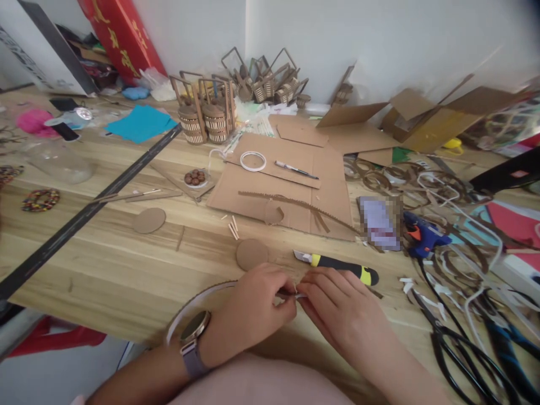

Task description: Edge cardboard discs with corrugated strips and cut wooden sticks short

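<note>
My left hand, with a watch on its wrist, is closed in a pinch on a brown cardboard strip with a white inner face. The strip curves out behind the left wrist, over the table's near edge. Fingertip to fingertip with it, my right hand pinches the strip's end, where a bit of white shows. Fingers hide most of that end. Just beyond the hands lie a cardboard disc and a yellow-and-black utility knife with its blade pointing left.
Cardboard sheets carry a tape roll and a pen. Small woven baskets stand behind. At right are a blue glue gun, black scissors and strip scraps. A second disc lies left.
</note>
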Demonstrator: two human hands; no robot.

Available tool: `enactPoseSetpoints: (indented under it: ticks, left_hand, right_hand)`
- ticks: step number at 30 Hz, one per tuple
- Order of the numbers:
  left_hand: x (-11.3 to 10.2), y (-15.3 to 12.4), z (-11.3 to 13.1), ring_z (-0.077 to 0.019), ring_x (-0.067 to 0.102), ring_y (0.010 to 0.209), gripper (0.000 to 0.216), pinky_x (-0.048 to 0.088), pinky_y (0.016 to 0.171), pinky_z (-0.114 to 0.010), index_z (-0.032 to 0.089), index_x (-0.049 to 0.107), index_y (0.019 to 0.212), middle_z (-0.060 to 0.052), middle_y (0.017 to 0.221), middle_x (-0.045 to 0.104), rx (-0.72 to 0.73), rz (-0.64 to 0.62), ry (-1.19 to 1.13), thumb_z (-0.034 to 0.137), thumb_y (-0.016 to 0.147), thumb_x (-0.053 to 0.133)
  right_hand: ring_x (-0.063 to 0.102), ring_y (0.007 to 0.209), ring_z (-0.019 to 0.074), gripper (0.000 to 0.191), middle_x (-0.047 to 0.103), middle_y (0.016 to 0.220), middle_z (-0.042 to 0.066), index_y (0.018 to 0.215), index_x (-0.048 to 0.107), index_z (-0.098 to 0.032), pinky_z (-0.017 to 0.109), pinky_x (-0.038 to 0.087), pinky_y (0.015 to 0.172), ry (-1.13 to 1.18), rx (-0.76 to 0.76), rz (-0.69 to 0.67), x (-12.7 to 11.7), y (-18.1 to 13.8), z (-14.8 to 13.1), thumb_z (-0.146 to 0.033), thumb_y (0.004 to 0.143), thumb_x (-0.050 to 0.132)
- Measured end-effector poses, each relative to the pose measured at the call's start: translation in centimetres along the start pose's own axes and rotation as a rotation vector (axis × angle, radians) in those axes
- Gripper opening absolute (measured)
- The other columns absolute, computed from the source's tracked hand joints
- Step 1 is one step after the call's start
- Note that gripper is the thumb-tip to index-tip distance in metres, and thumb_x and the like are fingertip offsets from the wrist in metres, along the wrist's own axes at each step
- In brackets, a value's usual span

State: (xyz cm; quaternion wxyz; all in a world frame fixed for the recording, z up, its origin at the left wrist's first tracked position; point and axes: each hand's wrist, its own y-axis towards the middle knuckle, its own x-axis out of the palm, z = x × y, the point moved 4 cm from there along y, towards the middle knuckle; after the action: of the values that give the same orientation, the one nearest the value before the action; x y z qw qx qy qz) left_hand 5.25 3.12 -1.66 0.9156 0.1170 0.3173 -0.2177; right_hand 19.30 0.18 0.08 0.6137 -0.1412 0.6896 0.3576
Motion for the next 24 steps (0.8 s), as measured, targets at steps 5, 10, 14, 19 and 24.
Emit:
enactPoseSetpoints:
  ticks: [5,10,14,19,24]
  left_hand:
    - [0.1,0.2,-0.2,-0.0231,0.059,0.080,0.011,0.047,0.071,-0.036,0.017,0.063,0.076,-0.004,0.078,0.063,0.154,0.087,0.209,0.006,0.080,0.059]
    - [-0.2,0.0,-0.9,-0.0234,0.056,0.078,0.012,0.047,0.069,-0.038,0.017,0.060,0.075,-0.004,0.076,0.060,0.304,0.161,0.357,0.012,0.086,0.058]
    - [-0.7,-0.3,-1.3,-0.0227,0.057,0.079,0.016,0.047,0.072,-0.037,0.016,0.059,0.076,-0.004,0.077,0.062,0.365,0.224,0.407,0.012,0.090,0.054]
    - [-1.3,-0.5,-1.8,-0.0211,0.059,0.079,0.014,0.047,0.073,-0.035,0.017,0.060,0.081,-0.002,0.079,0.065,0.392,0.237,0.389,0.011,0.091,0.052]
    - [-1.8,-0.5,-2.5,-0.0201,0.062,0.076,0.017,0.047,0.070,-0.033,0.017,0.059,0.081,-0.002,0.076,0.066,0.356,0.214,0.415,0.008,0.091,0.048]
  right_hand:
    - [0.061,0.080,0.0226,0.032,0.071,0.086,0.007,0.089,0.064,-0.019,0.035,0.035,0.072,-0.019,0.091,0.042,0.3,0.3,0.0,-0.017,0.103,0.036]
    - [0.062,0.076,0.0198,0.023,0.071,0.085,0.006,0.093,0.064,-0.018,0.033,0.039,0.071,0.087,0.192,0.128,0.3,0.7,-0.5,-0.021,0.102,0.043]
    - [0.066,0.085,0.0204,0.015,0.071,0.091,0.006,0.102,0.063,-0.020,0.033,0.046,0.077,0.248,0.277,0.159,0.0,0.3,0.2,-0.025,0.099,0.050]
    - [0.069,0.081,0.0228,0.023,0.073,0.090,0.006,0.102,0.062,-0.021,0.035,0.050,0.071,0.074,0.489,0.164,0.0,-2.8,4.6,-0.036,0.101,0.045]
    - [0.073,0.079,0.0291,0.029,0.075,0.089,0.010,0.093,0.065,-0.023,0.040,0.053,0.071,-0.116,0.687,0.021,0.1,-9.5,7.3,-0.044,0.096,0.045]
